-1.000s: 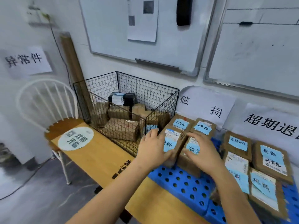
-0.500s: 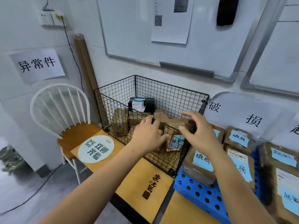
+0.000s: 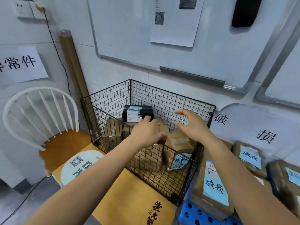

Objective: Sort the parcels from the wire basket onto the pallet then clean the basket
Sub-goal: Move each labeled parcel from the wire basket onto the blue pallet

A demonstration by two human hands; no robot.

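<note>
At lower right, the blue pallet [image 3: 194, 215] carries labelled parcels [image 3: 214, 181]. In the wire basket [image 3: 162, 101] at centre frame, the left hand [image 3: 146, 132] lies over the brown cartons [image 3: 178, 140], its grip hidden. The right hand [image 3: 191, 125] hovers with fingers spread. The cartons look stiff and light, best clasped by opposite sides. A black parcel [image 3: 137, 113] sits behind.

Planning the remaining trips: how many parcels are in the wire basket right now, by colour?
Black parcel: 1
Brown parcels: 6 that I can tell apart; blur and the mesh of the wire basket may hide more
Total: 7 visible
</note>
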